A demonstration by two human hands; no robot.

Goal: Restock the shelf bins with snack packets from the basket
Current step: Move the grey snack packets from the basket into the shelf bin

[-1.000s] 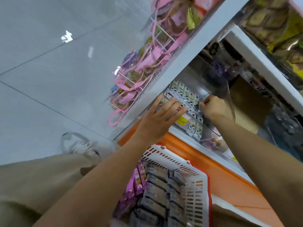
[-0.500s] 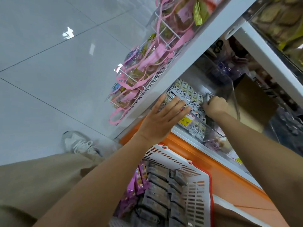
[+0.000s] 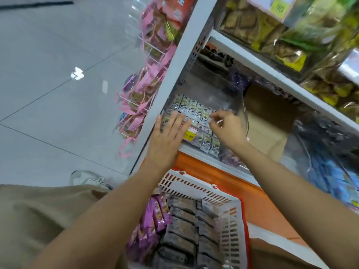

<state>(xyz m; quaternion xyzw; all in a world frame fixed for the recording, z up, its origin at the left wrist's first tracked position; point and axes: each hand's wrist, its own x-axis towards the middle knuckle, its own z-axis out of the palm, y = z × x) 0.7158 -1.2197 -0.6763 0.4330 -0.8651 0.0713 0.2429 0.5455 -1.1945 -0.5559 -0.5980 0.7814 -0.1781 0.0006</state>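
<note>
Head cam, looking down at a low shelf. Left hand point(image 3: 167, 136) is flat, fingers spread and extended, palm pressed on the front of the clear shelf bin point(image 3: 233, 105), gripping nothing. Fingertips overlap the front row of packets. Right hand point(image 3: 227, 129) sits just beside it, over the right side of the bin, fingers curled in a loose pinch. Something thin and pale shows at the fingertips; I can't tell if it's a packet edge or what, so hold state unclear.

Bin holds small grey-white snack packets point(image 3: 194, 108) standing upright in tight rows. A yellow price tag point(image 3: 189, 133) is stuck on the bin front, partly under the left fingers. More of the same packets sit lower front, by the shelf edge.

Basket point(image 3: 231, 220), white slotted plastic with a red rim, sits below both forearms against the orange shelf base point(image 3: 223, 175). Inside: dark grey packets point(image 3: 184, 230) stacked in columns on the right, purple packets point(image 3: 151, 220) along the left wall.

Left of the shelf upright, a wire rack point(image 3: 147, 90) hangs pink-ribboned bags. White sneaker point(image 3: 89, 179) on the tiled floor point(image 3: 48, 94).
</note>
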